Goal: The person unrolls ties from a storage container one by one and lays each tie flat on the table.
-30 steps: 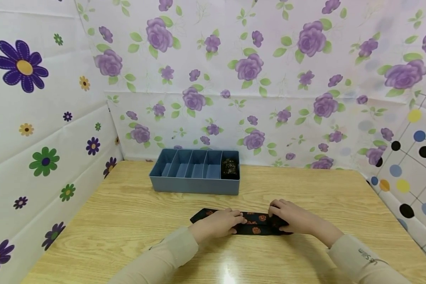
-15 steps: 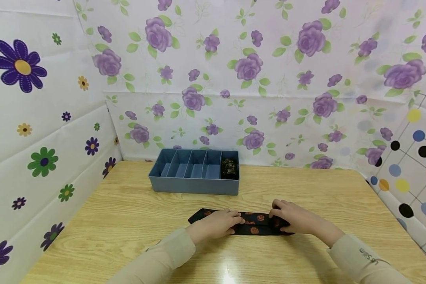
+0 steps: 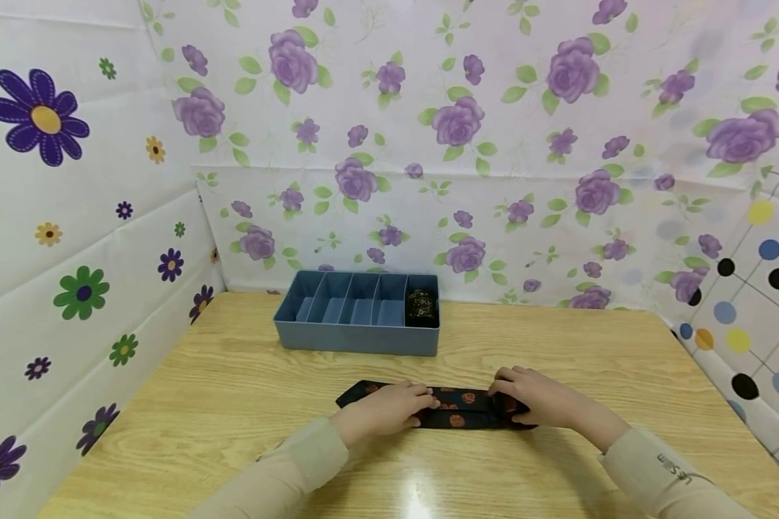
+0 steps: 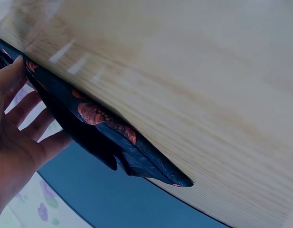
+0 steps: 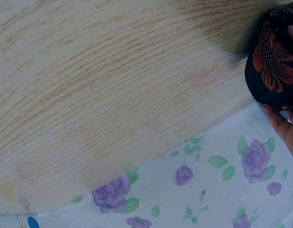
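A dark necktie (image 3: 456, 420) with orange flowers lies lengthwise across the table, its pointed end to the left. My left hand (image 3: 386, 409) holds it near that end, thumb on the near edge and fingertips over the far one. In the left wrist view the tie (image 4: 106, 124) spreads past the thumb, its layers gaping a little. At the other end my right hand (image 3: 540, 398) grips a bundled, rolled part of the tie. That roll (image 5: 270, 59) shows a large orange flower in the right wrist view, where most of the hand is cut off.
Behind the tie stands a blue box (image 3: 357, 339) with several compartments. Its rightmost compartment holds a black rolled thing with gold print (image 3: 420, 306). The wooden table (image 3: 234, 404) meets flower-patterned cloth walls (image 3: 389, 209) at the back and sides.
My left hand has slid slightly left, and the tie's pointed end has shifted left with it. My right hand stays almost in place on the roll.
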The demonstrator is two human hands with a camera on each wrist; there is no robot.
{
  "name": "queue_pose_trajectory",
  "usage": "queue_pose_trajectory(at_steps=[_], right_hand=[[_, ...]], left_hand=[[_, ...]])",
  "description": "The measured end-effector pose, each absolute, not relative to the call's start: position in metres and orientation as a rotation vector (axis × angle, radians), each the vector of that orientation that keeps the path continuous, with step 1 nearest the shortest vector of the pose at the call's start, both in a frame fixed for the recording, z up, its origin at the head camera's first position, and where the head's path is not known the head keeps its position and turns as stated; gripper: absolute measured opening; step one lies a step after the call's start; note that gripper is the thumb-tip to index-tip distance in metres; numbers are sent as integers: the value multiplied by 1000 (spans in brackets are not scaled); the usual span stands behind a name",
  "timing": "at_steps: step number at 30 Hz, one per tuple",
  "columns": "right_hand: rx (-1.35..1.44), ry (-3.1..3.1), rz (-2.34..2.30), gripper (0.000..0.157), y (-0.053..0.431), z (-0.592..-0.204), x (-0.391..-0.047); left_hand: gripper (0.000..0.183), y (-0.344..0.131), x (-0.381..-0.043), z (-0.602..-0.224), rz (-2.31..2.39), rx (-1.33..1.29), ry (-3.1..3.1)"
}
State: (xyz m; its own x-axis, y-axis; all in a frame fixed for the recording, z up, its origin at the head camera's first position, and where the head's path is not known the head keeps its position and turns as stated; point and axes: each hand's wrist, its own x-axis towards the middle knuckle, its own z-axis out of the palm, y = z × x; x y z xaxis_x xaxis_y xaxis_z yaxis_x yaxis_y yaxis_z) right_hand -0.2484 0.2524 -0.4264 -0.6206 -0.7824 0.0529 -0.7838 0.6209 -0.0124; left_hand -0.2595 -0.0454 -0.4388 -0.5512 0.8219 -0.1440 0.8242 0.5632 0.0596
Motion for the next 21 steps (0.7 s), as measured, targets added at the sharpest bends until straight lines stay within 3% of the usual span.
queue_pose_trajectory(at_steps=[21], right_hand=[[1358,-2770,66,40,242,-427,-248]], left_hand=[[41,-78,-260,-439,45,1363,2647]])
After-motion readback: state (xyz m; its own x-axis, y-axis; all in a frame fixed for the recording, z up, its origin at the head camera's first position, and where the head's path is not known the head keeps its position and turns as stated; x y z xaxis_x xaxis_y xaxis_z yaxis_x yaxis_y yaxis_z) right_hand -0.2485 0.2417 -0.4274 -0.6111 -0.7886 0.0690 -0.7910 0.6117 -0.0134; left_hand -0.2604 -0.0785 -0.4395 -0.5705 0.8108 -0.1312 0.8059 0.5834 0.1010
